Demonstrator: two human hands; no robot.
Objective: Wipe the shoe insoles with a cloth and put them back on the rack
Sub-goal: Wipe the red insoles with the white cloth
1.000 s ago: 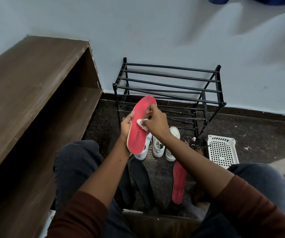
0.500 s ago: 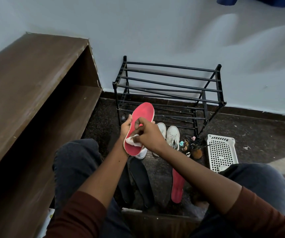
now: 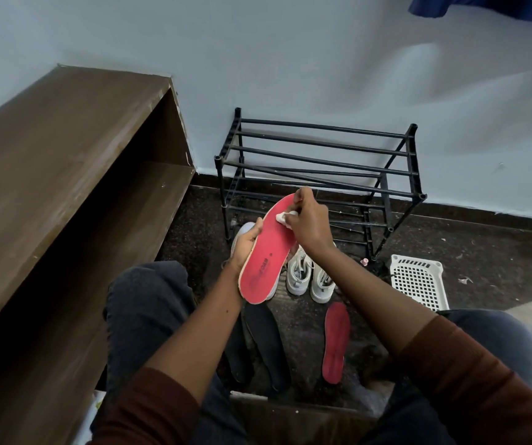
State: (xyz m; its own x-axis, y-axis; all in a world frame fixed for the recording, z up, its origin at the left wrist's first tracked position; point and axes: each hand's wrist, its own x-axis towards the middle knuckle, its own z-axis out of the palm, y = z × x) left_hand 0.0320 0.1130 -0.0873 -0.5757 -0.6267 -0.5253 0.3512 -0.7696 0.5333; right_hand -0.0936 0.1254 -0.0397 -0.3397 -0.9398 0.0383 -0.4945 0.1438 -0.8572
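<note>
A white cloth (image 3: 283, 216) shows only as a small wad, mostly covered by the right hand (image 3: 309, 224). The white sneakers (image 3: 300, 274) sit partly behind the raised red insole (image 3: 266, 252). Print on that insole is too small to read. Blue fabric (image 3: 483, 8) is cut off at the top edge.
</note>
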